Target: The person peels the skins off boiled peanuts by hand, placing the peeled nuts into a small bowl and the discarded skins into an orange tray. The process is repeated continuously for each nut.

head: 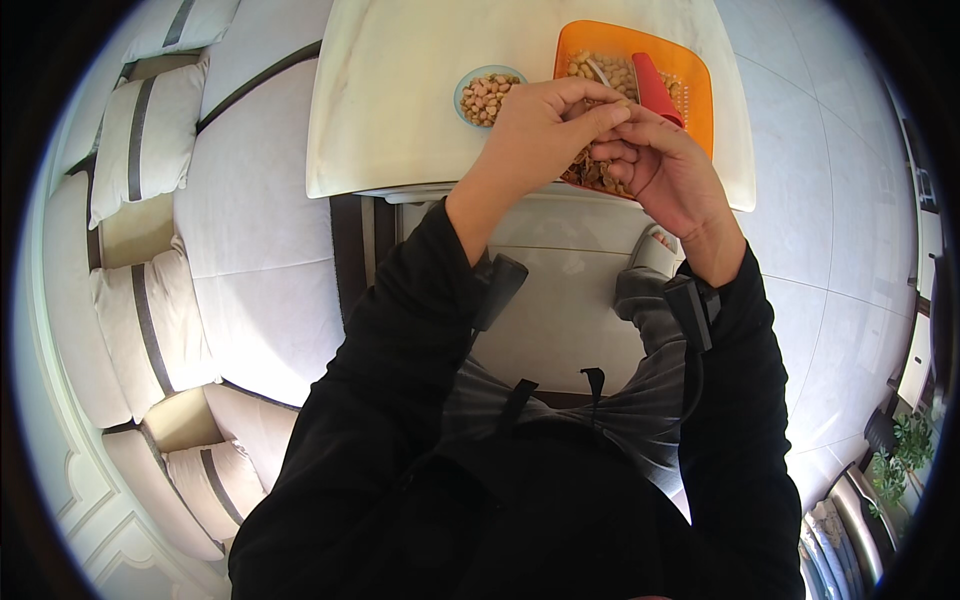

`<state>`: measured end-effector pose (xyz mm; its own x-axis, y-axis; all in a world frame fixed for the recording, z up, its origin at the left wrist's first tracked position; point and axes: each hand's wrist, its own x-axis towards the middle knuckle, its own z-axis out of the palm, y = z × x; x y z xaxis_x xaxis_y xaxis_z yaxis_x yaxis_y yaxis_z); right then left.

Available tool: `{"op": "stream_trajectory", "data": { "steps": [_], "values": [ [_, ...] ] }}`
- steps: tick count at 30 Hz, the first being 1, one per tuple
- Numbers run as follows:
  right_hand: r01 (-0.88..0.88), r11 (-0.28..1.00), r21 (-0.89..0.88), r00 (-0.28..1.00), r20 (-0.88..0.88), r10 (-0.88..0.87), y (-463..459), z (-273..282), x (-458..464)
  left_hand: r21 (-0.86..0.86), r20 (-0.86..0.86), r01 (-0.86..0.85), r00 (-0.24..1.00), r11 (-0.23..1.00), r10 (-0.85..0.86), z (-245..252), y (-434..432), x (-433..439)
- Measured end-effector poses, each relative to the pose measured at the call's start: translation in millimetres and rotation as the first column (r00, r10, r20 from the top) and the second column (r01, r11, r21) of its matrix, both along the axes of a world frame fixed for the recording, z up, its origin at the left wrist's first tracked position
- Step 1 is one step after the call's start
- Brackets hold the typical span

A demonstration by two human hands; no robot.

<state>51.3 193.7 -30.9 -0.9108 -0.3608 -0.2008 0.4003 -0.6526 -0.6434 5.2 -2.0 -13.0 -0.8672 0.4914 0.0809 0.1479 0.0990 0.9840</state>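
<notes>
My left hand (544, 120) and my right hand (671, 169) meet fingertip to fingertip above an orange plastic basket (697, 71). Pinched between their thumbs and forefingers is a small tan piece, seemingly a peanut (624, 104), mostly covered by the fingers. Unshelled peanuts (616, 71) lie in the far part of the basket, beside a curved red piece (654, 86). Broken brown peanut shells (592, 174) show below my hands, partly hidden. Left of my left hand stands a light blue bowl (457, 97) of shelled peanuts (484, 96).
The basket and bowl stand on a pale marble-look table (397, 112), its near edge just before me. A light sofa (259, 187) with striped cushions (142, 142) runs along the left. Tiled floor (787, 225) lies to the right. Black devices (501, 291) sit at both my wrists.
</notes>
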Motion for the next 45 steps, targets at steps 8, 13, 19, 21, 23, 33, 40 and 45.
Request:
{"op": "stream_trajectory", "data": {
  "steps": [8,13,19,21,23,33,40,45],
  "values": [
    [-0.003,1.0,0.02,1.0,-0.006,0.003,-1,-2,-1,0.098,0.061,0.001,0.998,0.995,-0.007,-5,2,-2],
    [0.096,0.976,0.195,0.995,-0.007,-0.097,5,-2,-2,0.08,0.007,-0.076,0.997,0.994,0.075,-8,2,-4],
    [0.388,0.92,-0.043,0.92,0.081,-0.384,23,14,-6,-0.282,-0.055,-0.066,0.997,0.957,0.053,-7,1,1],
    [0.414,0.91,-0.035,0.906,0.116,-0.407,27,19,-6,-0.391,-0.108,-0.053,0.994,0.919,0.012,-7,1,3],
    [0.378,0.925,-0.045,0.924,0.075,-0.375,30,23,-6,-0.377,-0.195,-0.086,0.981,0.922,0.011,-7,3,5],
    [-0.114,0.941,0.319,0.987,-0.067,0.143,-5,90,-83,-0.412,-0.497,-0.234,0.868,0.881,-0.001,1,0,2],
    [-0.254,0.74,0.623,0.961,0.073,0.268,-68,70,-129,-0.465,-0.495,-0.191,0.866,0.864,-0.075,-3,-3,4],
    [-0.249,0.698,0.671,0.969,0.181,0.171,-79,55,-131,-0.426,-0.547,-0.231,0.836,0.875,-0.046,-3,-6,3]
  ]
}}
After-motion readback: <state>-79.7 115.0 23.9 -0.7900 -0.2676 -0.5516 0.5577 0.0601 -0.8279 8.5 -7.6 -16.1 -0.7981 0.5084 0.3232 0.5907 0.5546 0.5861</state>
